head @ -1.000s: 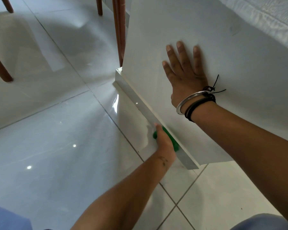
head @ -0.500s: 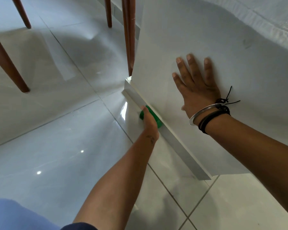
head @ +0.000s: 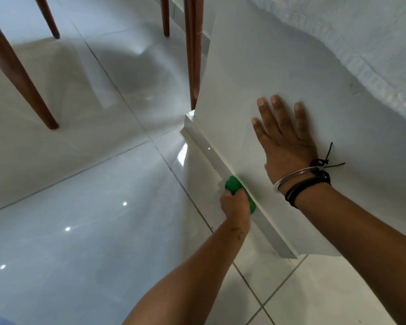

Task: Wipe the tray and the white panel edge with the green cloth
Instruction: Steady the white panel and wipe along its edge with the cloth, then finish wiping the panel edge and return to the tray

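Note:
A large white panel stands tilted on the tiled floor, its lower edge running from upper left to lower right. My left hand is closed around a bunched green cloth and presses it against that edge, about halfway along. My right hand lies flat on the panel's face above, fingers spread, with a metal bangle and black cords at the wrist. No tray is in view.
Brown wooden chair legs stand at the upper left and just behind the panel's far end. Glossy grey floor tiles spread to the left. A white textured fabric lies along the upper right.
My left hand with the green cloth slid toward the panel's far end, then came back down the edge to about its middle. My right hand stayed flat on the panel.

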